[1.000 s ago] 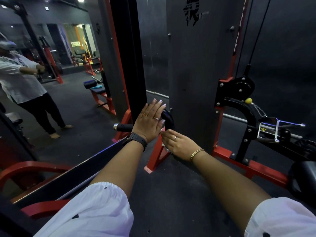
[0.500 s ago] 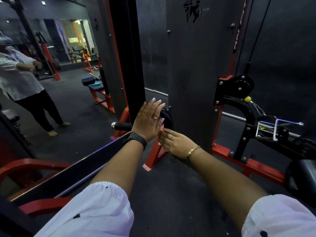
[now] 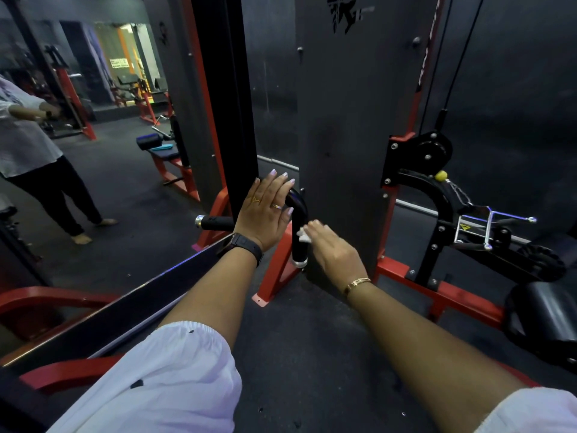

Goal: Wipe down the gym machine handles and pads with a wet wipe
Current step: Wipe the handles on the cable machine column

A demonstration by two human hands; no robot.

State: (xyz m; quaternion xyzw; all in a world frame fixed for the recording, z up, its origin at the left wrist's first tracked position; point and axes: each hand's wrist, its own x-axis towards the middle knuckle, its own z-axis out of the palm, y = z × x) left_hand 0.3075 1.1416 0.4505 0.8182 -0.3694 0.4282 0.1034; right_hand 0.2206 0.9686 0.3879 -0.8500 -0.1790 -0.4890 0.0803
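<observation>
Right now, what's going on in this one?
A person is wiping a gym machine. The left hand rests flat, fingers straight, over the top of the bent black handle. The right hand holds a crumpled white wipe against the handle's upright part, just below the bend. Neither hand touches the black pad at lower right.

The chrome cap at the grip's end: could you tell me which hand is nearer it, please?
Left. The left hand rests on the bar just right of the chrome cap; the right hand holds the wipe against the bar's downward part, farther right.
</observation>
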